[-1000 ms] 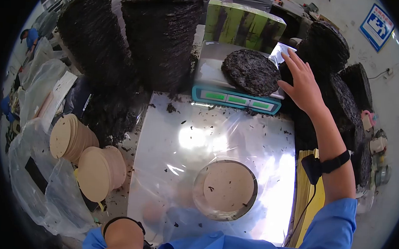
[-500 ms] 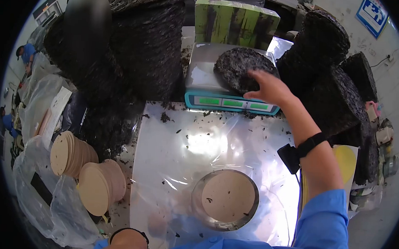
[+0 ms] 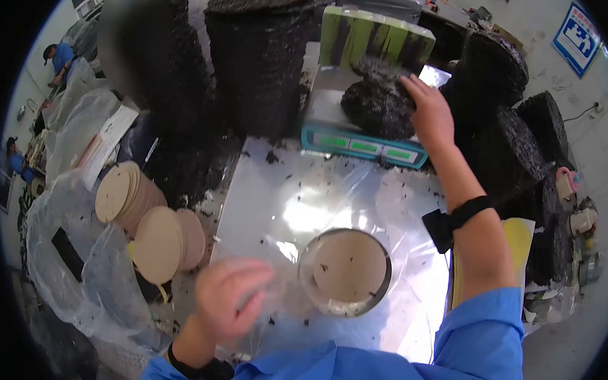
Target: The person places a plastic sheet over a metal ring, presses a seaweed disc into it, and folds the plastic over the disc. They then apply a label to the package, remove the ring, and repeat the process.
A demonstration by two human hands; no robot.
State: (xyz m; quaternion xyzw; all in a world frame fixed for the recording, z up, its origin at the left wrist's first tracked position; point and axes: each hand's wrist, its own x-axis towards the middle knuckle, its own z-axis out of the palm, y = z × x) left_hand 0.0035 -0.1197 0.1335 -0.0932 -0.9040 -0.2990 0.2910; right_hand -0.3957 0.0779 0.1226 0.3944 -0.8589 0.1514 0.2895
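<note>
Your left hand has come in left of the ring, half-open; your right hand, nearer, touches the cake from the right, grip unclear.

The room is brightly lit from overhead, and a hard white glare sits mid-bench, with a broader washed-out patch toward its right side; the plastic film there breaks the light into thin streaks, while the dark stacks swallow it and lose detail in their shadows. The left hand is smeared by motion, a soft grey blur covers the upper left, the scale's green digits are hard to read, and the wide round view bends everything toward black corners
</note>
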